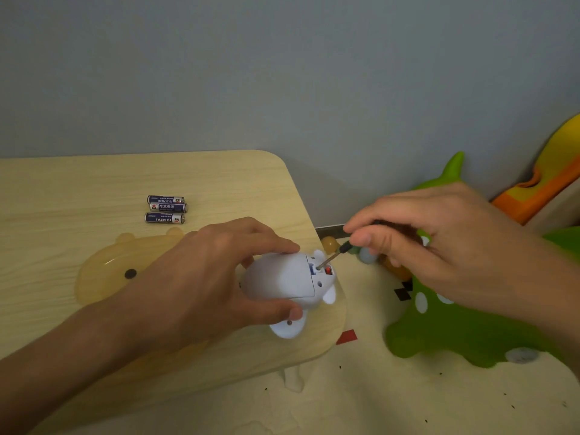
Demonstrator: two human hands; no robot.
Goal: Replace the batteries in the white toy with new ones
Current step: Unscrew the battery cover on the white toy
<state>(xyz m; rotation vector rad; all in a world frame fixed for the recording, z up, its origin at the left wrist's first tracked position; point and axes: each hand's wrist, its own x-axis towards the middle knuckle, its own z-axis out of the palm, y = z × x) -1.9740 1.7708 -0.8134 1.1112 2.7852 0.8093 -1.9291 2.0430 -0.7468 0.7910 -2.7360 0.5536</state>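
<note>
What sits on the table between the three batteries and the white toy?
In the head view, the left hand gripping the white toy fills most of that stretch; beyond its knuckles only bare tabletop reaches the batteries.

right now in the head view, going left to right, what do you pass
batteries → left hand → white toy → screwdriver → right hand → orange and yellow toy

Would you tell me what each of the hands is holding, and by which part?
The left hand grips the white toy around its body; the right hand pinches a screwdriver by its dark handle, tip at the toy.
</note>
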